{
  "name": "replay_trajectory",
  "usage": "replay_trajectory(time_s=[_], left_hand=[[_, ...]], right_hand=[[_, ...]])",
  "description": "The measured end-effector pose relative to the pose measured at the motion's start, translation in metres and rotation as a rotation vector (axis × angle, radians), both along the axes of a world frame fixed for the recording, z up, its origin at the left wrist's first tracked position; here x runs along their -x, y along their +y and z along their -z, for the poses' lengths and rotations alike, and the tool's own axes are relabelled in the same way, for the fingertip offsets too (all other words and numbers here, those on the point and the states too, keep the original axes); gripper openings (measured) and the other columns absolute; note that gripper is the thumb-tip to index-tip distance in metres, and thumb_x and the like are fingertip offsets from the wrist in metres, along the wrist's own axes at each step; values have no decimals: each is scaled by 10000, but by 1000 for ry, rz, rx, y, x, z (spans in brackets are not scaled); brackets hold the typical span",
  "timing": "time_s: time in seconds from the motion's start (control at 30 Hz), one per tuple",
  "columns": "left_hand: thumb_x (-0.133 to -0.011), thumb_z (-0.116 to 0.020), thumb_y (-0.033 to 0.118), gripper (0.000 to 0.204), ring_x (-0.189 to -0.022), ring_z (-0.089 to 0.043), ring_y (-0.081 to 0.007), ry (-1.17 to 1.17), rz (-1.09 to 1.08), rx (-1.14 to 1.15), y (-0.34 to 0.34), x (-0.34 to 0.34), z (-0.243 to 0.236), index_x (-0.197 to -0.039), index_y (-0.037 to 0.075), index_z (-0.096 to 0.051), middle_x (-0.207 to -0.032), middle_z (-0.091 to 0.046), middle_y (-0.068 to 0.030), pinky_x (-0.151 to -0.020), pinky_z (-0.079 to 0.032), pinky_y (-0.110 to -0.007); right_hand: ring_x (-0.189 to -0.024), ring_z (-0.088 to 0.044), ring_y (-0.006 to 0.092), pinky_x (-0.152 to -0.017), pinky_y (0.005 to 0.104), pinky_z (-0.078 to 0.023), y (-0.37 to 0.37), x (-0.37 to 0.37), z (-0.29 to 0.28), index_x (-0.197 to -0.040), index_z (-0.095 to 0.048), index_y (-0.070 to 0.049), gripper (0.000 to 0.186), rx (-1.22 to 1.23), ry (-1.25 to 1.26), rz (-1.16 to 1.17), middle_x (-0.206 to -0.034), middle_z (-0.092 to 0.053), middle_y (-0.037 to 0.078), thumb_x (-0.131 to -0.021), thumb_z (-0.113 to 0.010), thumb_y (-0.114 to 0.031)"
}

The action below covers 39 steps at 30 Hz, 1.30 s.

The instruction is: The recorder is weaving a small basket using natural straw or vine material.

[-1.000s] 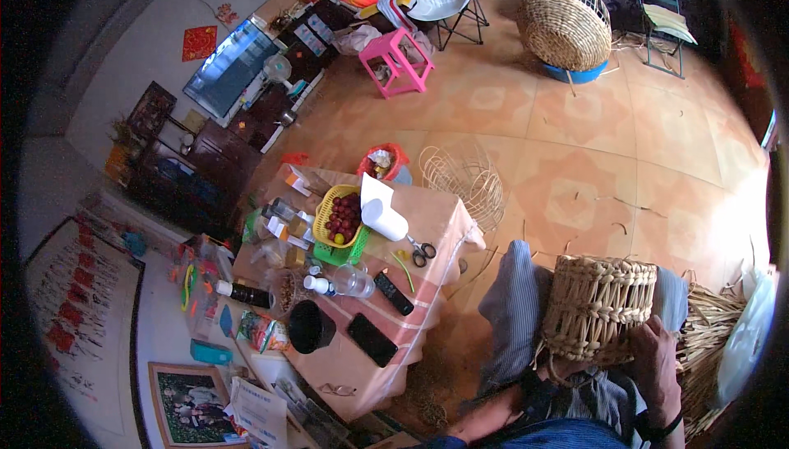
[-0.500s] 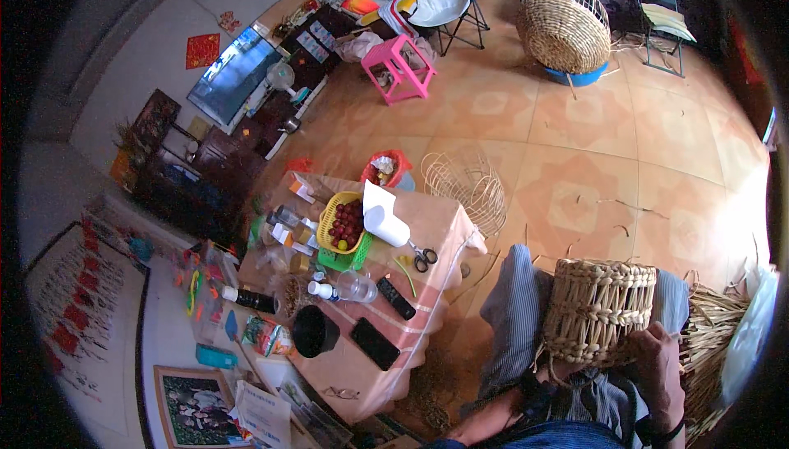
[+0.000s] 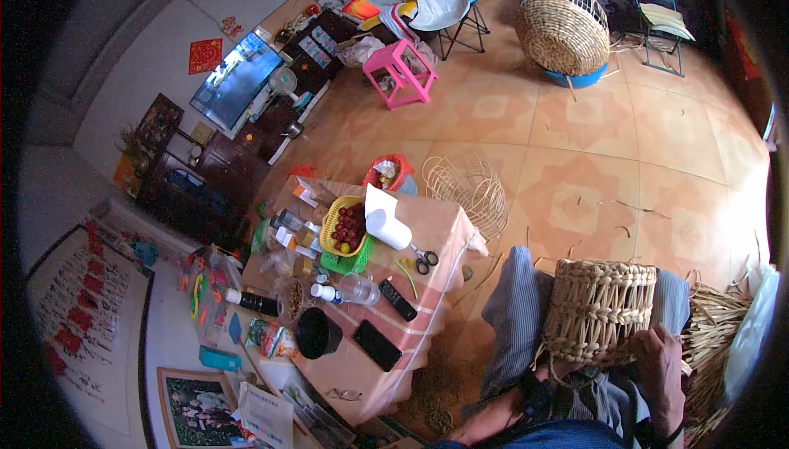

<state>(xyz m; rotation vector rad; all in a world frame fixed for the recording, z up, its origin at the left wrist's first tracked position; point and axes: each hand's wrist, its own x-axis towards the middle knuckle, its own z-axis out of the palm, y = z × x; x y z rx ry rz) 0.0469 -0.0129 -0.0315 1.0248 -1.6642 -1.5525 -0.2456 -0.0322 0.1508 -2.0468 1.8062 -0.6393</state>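
A woven straw basket [image 3: 602, 305] with thick braided bands and upright strands lies across my lap, on grey striped cloth. My right hand [image 3: 660, 358] is closed at the basket's lower right edge, knuckles up, and its fingers seem to pinch the weave there; any strand between them is too small to make out. My left hand [image 3: 562, 369] reaches to the basket's near lower edge, and its fingers are hidden behind the basket. A thin loop of straw hangs below that edge, near my left hand.
Dry straw [image 3: 711, 342] lies in a heap at my right beside a pale plastic bag [image 3: 752, 326]. At my left, a cloth-covered table [image 3: 444, 243] holds scissors [image 3: 426, 261], a phone [image 3: 377, 345] and a fruit basket [image 3: 333, 223]. An unfinished wire-like basket frame [image 3: 468, 190] sits on the tiled floor.
The view has shifted very slightly. My right hand has turned a little at the basket's edge; the basket and my left hand stay in place.
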Motion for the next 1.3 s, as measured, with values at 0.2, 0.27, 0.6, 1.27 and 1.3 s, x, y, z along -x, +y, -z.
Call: replay_trajectory(time_s=[0.2, 0.27, 0.6, 1.27, 1.3], left_hand=[[-1100, -508, 550, 608, -1499, -459, -351, 11, -1, -12, -2, 0, 0, -1560, 153, -529, -1664, -467, -134, -1245, -370, -546], [-1101, -508, 547, 608, -1501, -456, -350, 18, -1, -10, -4, 1, 0, -1563, 152, -525, -1666, -464, -134, -1246, -369, -545], [-1107, -507, 532, 608, -1510, -445, -348, 54, -10, -25, -10, 7, 3, -1577, 147, -509, -1676, -451, -138, -1255, -360, -537], [-1118, -505, 502, 611, -1528, -422, -343, 104, -16, -23, -11, 24, 11, -1606, 136, -475, -1695, -426, -145, -1271, -343, -522], [-1118, -505, 501, 612, -1529, -421, -343, 105, -20, -23, -10, 25, 12, -1608, 135, -474, -1696, -425, -145, -1272, -342, -521]], right_hand=[[-834, -682, 373, -714, 507, -526, -6, 5, 17, -939, -686, -89, 224, -17, 84, -51, -908, -663, 126, -813, -844, -188], [-812, -690, 379, -692, 507, -529, -7, 12, 38, -931, -677, -88, 231, -62, 45, 8, -904, -663, 131, -805, -844, -185], [-737, -695, 383, -640, 498, -535, -10, -1, -34, -845, -676, -95, 153, 28, 159, -37, -822, -644, 130, -817, -806, -171], [-721, -700, 385, -650, 492, -531, -10, 12, 4, -924, -735, -61, 133, 86, 204, -44, -831, -689, 143, -849, -816, -136], [-721, -701, 383, -649, 488, -532, -10, 13, 9, -929, -733, -61, 134, 45, 189, -18, -841, -692, 141, -853, -815, -135]])
